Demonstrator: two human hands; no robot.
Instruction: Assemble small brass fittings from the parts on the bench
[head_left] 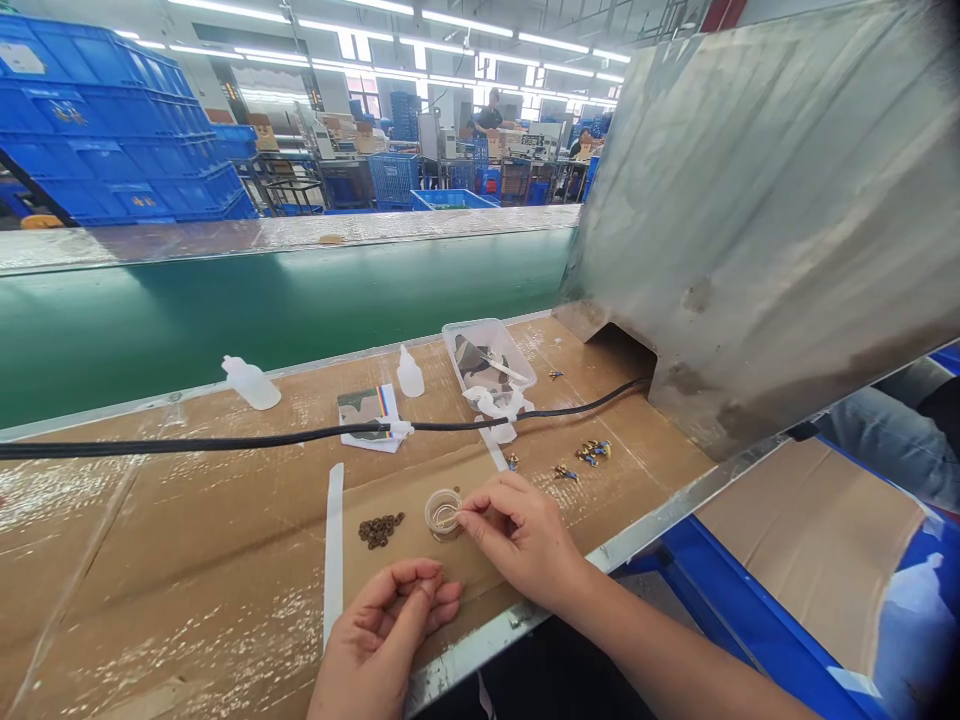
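My right hand (525,530) is at the right rim of a small clear round cup (429,518), thumb and forefinger pinched together. Whatever the pinch holds, if anything, is too small to make out. Thin pale loops show inside the cup. My left hand (390,630) is closer to me, below the cup, its thumb pressed to the forefinger; I cannot make out anything between them. Left of the cup lies a pile of small brown ring-like pieces (380,530). Small blue-and-gold parts (594,453) lie in little groups beyond my right hand.
A black cable (247,443) crosses the cardboard-covered bench. Behind it stand a white squeeze bottle (410,374), another lying tilted (251,382), and a clear tub (489,330) with tweezers. A large metal hood (750,200) rises at right. Blue crates (112,130) are stacked far left.
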